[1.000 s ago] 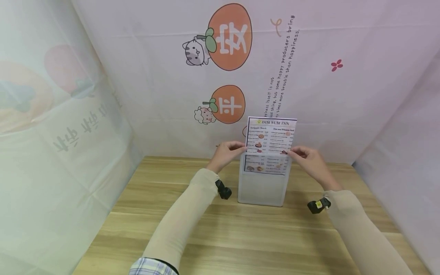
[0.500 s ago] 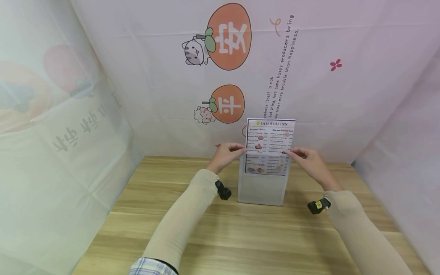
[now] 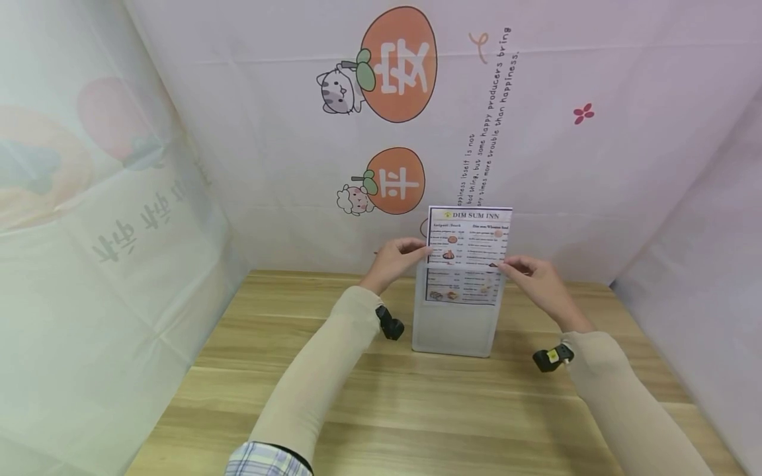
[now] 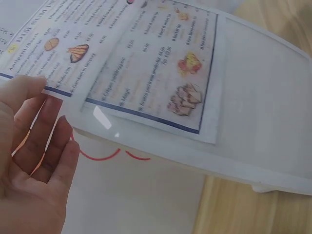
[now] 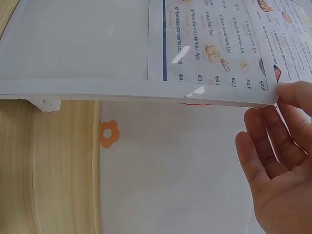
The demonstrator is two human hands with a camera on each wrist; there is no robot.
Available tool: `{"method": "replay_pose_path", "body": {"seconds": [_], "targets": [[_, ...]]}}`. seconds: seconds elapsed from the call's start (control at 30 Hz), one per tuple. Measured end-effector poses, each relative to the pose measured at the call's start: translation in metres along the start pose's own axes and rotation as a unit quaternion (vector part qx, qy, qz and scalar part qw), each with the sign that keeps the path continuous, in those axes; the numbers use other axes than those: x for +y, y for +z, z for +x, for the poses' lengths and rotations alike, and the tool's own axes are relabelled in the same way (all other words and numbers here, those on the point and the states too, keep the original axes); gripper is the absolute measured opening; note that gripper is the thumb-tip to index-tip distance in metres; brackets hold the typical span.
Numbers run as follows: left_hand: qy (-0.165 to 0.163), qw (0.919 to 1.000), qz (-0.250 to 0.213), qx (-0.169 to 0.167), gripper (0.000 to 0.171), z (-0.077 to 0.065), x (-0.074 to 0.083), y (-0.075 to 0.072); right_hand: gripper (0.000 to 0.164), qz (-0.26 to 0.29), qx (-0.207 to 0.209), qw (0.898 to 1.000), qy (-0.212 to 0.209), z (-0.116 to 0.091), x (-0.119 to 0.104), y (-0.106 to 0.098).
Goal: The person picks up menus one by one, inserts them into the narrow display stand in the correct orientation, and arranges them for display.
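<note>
A printed "DIM SUM INN" menu sheet (image 3: 469,235) stands upright, its lower half inside a clear-fronted white sign holder (image 3: 455,330) and its upper half sticking out above the top edge. My left hand (image 3: 393,263) pinches the sheet's left edge just above the holder, thumb in front and fingers behind, as the left wrist view shows. On the other side my right hand (image 3: 536,283) pinches the sheet's right edge, the thumb (image 5: 295,95) right at the holder's top corner. In the left wrist view, the lower part of the menu (image 4: 156,73) shows through the clear front.
The holder stands on a wood-grain table (image 3: 381,410), toward its back edge. Behind it hangs a white cloth backdrop (image 3: 286,165) with cartoon fruit and lettering; more cloth (image 3: 89,297) hangs on the left and right. A small black camera (image 3: 389,324) sits on each wrist.
The menu sheet has dropped slightly and straightened in the holder. My left hand has shifted a little up along its left edge; the right hand has stayed nearly in place.
</note>
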State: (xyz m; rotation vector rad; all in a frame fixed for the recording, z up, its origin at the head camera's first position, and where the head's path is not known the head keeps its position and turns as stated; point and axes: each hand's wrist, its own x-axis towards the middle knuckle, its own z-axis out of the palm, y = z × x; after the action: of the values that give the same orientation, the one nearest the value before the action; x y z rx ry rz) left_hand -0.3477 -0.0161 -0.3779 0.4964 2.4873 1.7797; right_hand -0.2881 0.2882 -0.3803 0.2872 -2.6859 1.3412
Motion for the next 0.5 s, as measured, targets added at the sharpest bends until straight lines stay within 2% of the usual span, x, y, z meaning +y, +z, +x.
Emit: {"method": "replay_pose_path", "body": {"seconds": [0.27, 0.5], "targets": [[0.001, 1.0000, 0.004, 0.001, 0.027, -0.001, 0.005, 0.000, 0.055, 0.001, 0.002, 1.000, 0.004, 0.002, 0.001, -0.001], [0.004, 1.0000, 0.006, 0.003, 0.029, -0.001, 0.006, -0.002, 0.060, -0.008, 0.018, 1.000, -0.004, 0.007, -0.006, -0.009]]}}
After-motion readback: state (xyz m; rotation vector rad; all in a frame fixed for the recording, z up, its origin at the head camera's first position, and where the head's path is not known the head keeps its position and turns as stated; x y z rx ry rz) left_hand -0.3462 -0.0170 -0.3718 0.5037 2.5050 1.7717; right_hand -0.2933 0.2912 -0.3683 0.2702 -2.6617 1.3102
